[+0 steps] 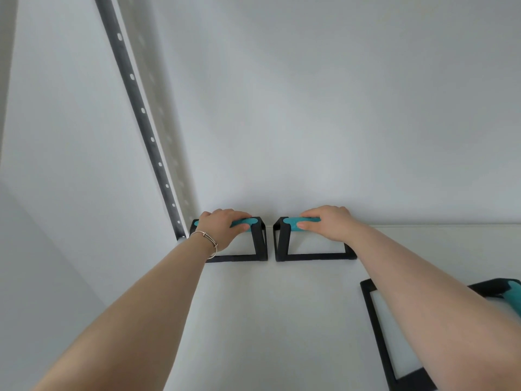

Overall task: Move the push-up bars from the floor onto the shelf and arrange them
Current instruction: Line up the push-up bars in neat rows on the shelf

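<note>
Item one: left push-up bar (258,238), black angular metal frame with a teal foam grip, standing upright at the back of the white shelf board (253,320), close to the rear wall (310,108) and just beside the black perforated upright rail (146,122).

Item two: right push-up bar (284,241), same make, upright, near the first, a narrow gap between their frames.

Item three: a third bar (375,328) of the same kind, nearer the front right, partly hidden under the right forearm; whether upright or tipped cannot be told.

Left hand (222,230), bracelet (208,241) at the wrist, wrapped around the first bar's grip. Right hand (329,224) wrapped around the second's.

Status, as judged: both rear bars set down, arranging in hand.

Risks, as judged: pushing either bar inward could knock the frames together; drawing the right arm back low could catch the third bar and shove it towards the shelf edge.
</note>
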A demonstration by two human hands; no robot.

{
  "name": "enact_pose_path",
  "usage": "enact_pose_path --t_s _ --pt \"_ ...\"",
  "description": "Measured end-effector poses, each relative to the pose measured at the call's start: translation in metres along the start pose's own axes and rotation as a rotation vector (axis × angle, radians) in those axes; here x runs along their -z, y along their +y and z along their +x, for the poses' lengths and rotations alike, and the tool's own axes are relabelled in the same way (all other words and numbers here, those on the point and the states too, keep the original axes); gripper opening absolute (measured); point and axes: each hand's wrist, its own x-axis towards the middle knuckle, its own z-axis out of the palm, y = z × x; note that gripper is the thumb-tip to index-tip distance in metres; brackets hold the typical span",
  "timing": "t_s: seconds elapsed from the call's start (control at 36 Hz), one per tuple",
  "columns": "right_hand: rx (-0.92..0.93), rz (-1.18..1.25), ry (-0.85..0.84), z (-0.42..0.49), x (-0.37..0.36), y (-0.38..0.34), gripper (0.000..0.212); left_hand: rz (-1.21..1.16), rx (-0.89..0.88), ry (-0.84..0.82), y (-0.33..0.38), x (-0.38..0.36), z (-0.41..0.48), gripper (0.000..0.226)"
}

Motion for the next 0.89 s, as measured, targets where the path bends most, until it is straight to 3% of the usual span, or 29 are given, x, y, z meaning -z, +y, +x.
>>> enact_pose_path --t_s 0.89 --pt "-0.016 0.012 0.013 -0.0039 0.0009 0.0012 0.046 -0.012 -0.033 0.006 -0.0016 0.0003 -0.0015 0.030"
